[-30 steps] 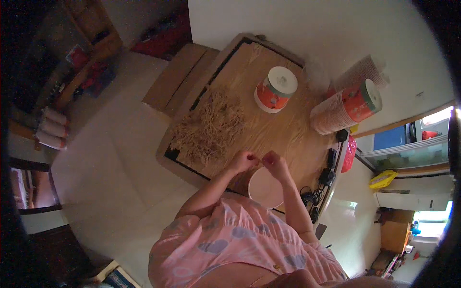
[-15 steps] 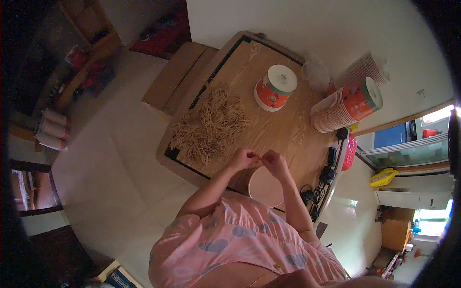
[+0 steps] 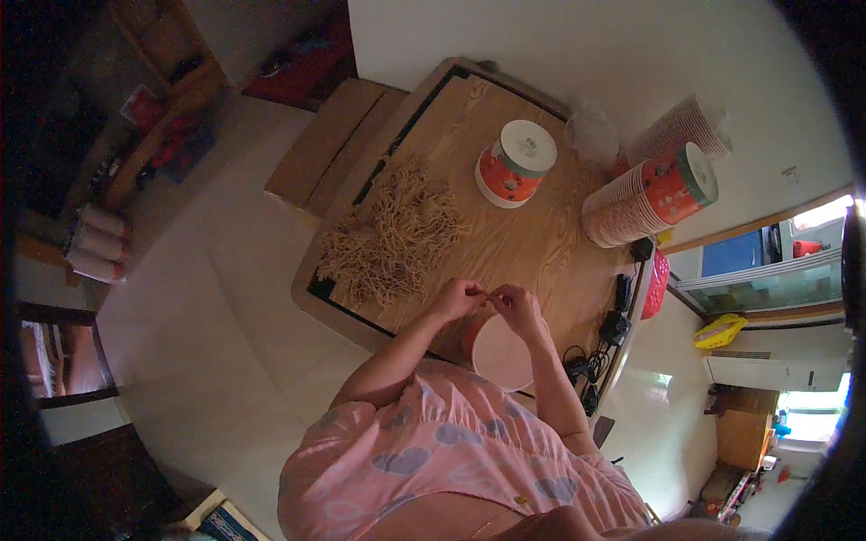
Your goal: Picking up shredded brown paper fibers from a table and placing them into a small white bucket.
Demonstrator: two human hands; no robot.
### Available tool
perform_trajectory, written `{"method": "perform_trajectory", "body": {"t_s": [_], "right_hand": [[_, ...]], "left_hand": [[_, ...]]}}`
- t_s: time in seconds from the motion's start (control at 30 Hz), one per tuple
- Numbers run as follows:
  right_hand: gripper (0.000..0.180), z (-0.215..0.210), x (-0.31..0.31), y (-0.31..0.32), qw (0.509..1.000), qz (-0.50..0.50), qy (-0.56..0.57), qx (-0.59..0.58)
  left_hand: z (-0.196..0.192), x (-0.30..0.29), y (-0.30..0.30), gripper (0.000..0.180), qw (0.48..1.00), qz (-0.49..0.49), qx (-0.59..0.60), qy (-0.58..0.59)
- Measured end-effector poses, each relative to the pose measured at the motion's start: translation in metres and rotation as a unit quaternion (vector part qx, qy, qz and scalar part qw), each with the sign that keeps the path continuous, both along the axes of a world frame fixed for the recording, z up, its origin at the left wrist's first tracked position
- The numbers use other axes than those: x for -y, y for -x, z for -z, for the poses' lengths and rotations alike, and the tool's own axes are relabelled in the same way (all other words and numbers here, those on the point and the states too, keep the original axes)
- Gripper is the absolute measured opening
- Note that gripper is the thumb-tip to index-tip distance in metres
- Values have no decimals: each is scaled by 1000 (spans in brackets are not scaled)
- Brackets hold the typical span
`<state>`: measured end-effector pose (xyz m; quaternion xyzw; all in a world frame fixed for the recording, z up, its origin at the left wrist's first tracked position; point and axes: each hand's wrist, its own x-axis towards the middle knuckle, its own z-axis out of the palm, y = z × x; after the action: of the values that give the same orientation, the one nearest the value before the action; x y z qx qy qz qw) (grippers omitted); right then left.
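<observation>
Left hand (image 3: 458, 298) and right hand (image 3: 518, 305) pinching one thin tan strand (image 3: 492, 290) between fingertips, above pale round bowl (image 3: 502, 353), near edge of wooden table (image 3: 532, 243), tangled strand pile (image 3: 392, 234) at left.

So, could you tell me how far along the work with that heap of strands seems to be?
Done: hard to tell; whether the round tub below the hands holds anything cannot be seen. In hand: the left hand and right hand pinch something small between them. Left: a large pile of tan strands lies on the wooden table.
</observation>
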<state>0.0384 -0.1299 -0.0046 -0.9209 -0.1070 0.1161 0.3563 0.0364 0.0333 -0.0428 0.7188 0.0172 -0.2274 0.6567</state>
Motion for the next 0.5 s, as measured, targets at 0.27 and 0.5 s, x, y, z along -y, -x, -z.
{"method": "perform_trajectory", "body": {"t_s": [0.27, 0.5], "right_hand": [[20, -11, -5, 0, 999, 6, 3, -49], [10, -12, -9, 0, 999, 7, -17, -27]], "left_hand": [[32, 2, -3, 14, 994, -19, -71, 76], [31, -4, -2, 15, 993, -8, -96, 67]]}}
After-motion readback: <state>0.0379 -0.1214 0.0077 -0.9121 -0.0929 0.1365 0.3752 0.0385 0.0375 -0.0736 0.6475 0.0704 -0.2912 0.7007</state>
